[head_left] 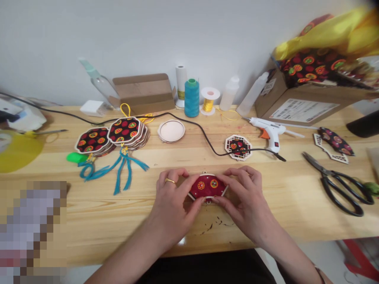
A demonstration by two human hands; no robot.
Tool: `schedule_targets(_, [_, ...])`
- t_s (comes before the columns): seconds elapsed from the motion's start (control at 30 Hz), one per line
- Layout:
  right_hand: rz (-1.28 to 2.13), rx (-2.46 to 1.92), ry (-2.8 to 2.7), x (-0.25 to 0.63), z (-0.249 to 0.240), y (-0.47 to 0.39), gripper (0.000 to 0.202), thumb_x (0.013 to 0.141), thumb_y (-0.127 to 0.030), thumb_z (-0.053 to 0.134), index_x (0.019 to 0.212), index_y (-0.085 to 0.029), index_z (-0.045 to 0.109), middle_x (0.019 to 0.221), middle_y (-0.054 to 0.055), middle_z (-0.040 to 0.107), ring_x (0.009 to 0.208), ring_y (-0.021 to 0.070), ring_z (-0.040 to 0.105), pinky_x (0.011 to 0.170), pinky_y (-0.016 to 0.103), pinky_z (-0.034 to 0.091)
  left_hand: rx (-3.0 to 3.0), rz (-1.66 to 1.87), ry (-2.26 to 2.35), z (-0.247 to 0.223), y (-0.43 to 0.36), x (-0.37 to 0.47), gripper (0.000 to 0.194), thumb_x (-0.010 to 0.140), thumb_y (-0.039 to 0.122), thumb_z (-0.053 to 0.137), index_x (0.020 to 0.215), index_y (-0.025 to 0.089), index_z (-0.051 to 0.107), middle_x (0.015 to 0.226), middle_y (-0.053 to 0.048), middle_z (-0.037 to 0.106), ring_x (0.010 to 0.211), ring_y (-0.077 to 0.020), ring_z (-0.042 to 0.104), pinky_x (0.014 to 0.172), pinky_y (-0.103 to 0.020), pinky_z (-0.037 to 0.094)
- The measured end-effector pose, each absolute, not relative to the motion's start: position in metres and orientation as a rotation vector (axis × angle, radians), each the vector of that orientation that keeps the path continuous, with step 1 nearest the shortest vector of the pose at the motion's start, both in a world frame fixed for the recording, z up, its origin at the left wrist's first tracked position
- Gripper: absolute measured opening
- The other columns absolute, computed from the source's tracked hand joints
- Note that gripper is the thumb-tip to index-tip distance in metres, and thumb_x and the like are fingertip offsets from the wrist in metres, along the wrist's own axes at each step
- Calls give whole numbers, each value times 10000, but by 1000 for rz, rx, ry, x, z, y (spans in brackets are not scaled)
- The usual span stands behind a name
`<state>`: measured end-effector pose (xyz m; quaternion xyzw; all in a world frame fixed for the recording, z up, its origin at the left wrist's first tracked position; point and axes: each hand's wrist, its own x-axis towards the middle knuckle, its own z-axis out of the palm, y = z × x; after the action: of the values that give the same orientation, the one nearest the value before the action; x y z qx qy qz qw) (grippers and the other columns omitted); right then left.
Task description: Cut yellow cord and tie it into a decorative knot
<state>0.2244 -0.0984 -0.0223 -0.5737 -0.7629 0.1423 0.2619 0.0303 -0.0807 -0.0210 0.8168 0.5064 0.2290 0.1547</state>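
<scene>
Craft clutter on a pale wooden table [296,221]

A white hot-glue gun with an orange trigger [271,132] lies beside a small octagonal fretwork ornament [238,147]; black-handled scissors [340,185] lie well to the right. Stacked patterned fabric ornaments with teal tassels [114,136] sit at left near a round white disc [171,131]. A teal thread spool [192,98], gold wire reel [209,100] and brown cardboard box [304,106] stand behind.

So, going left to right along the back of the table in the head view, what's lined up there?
White charger block → cardboard piece → white spool → teal thread spool → gold thread spool → two white squeeze bottles → cardboard box.
</scene>
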Motion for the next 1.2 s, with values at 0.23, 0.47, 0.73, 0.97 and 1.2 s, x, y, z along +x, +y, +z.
schedule_targets(0.23, [389,-1548,-2076,225,-22,-97,356,781,-328,607,1122,-230,574,1082,97,532,1077,291,369,912,496,372,2321,615,1458,-18,-82,31,367,767,274,579,1129,214,565,1079,-93,468,995,-257,409,890,-454,370])
schedule_targets(0.47, [365,-1543,-2080,225,-22,-96,350,778,-349,604,1110,-241,577,1068,93,545,1073,291,384,885,497,391,2334,647,1451,-20,-80,30,363,764,284,587,1122,232,561,1085,-89,480,1005,-261,419,892,-463,372])
schedule_targets(0.73, [415,-1558,-2067,224,-20,-98,353,783,-326,605,1121,-233,563,1096,89,530,1079,285,366,926,486,364,2317,622,1455,-20,-81,30,374,771,283,578,1137,214,543,1110,-92,476,1030,-258,413,912,-458,360])
schedule_targets(0.97, [459,-1535,-2069,225,-19,-97,357,783,-331,604,1126,-244,556,1092,77,539,1076,273,376,927,478,358,2314,644,1442,-20,-82,30,377,773,286,571,1140,206,537,1111,-94,484,1025,-259,420,904,-460,366])
schedule_targets(1.2, [546,-1513,-2013,229,-19,-97,412,789,-340,604,1174,-218,522,1136,88,518,1106,264,366,947,455,356,2338,636,1438,-20,-82,30,377,784,284,565,1146,186,527,1122,-102,481,1034,-259,415,912,-465,362])
